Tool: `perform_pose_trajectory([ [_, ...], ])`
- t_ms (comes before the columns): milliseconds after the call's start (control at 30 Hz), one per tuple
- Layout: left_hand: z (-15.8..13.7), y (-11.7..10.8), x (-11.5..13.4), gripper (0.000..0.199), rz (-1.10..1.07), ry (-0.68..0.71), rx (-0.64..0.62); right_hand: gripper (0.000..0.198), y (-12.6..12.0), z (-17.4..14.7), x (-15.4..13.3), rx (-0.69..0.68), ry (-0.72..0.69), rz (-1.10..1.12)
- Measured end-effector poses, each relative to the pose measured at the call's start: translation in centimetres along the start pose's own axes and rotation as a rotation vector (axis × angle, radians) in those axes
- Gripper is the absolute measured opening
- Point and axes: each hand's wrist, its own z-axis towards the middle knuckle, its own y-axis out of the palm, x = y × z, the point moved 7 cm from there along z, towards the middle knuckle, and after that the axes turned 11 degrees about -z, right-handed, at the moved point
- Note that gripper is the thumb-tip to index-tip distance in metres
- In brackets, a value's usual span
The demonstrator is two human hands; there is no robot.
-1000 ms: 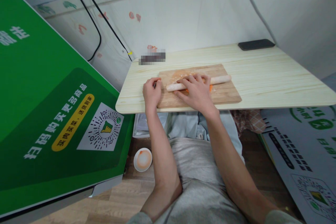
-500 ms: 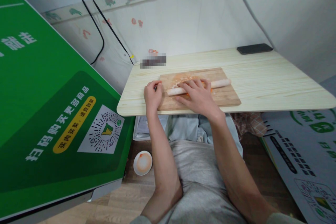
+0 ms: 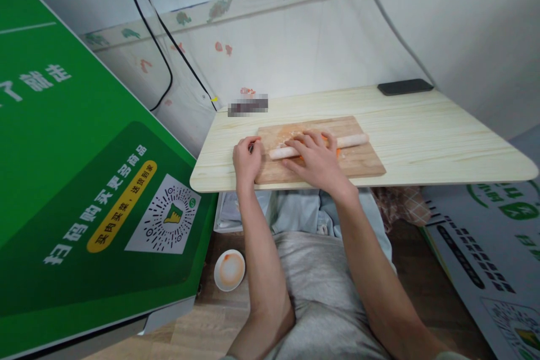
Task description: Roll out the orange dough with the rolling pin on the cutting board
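Note:
My right hand [image 3: 316,160] lies over the middle of a pale rolling pin [image 3: 354,140], its fingers bent across the far side and its thumb on the near side. Bits of something orange and flat [image 3: 338,153] show beside the hand under the pin; the hand covers most of it. The pin rests slantwise on a wooden board [image 3: 358,166] dusted with white and orange-tinted flour-like powder. At the board's left edge, my left hand [image 3: 247,160] is closed, thumb and forefinger together. Whatever it pinches, if anything, is hidden.
The board sits on a light wood-grain table [image 3: 442,135]. A black phone [image 3: 405,87] lies at the back right, and a blurred-out object [image 3: 248,106] at the back left. Below, a white bowl [image 3: 229,270] with orange residue stands by the green panel [image 3: 105,180].
The camera view has shifted slightly, so the table sits a little lower in the picture. Both hands keep nearly the same places, the right one still over the rolling pin.

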Motion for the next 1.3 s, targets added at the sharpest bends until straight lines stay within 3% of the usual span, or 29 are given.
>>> perform_pose_trajectory([
  [200,0.01,0.01,0.13,0.023,-0.018,0.005,0.005,0.051,0.01,-0.63,0.13,-0.070,-0.036,0.002],
  [433,0.01,0.03,0.16,0.023,-0.001,0.003,0.004,0.045,0.49,0.18,0.09,0.023,-0.009,0.004],
  [733,-0.06,0.00,-0.03,0.023,0.000,0.017,-0.001,0.049,-0.04,-0.61,0.10,-0.033,-0.068,0.029],
  [1100,-0.07,0.01,-0.02,0.024,0.002,0.021,0.005,0.045,0.39,-0.04,0.04,0.029,-0.028,0.003],
  [1300,-0.03,0.02,-0.12,0.024,0.001,0.012,0.009,0.049,0.10,-0.48,0.09,-0.046,-0.062,0.029],
])
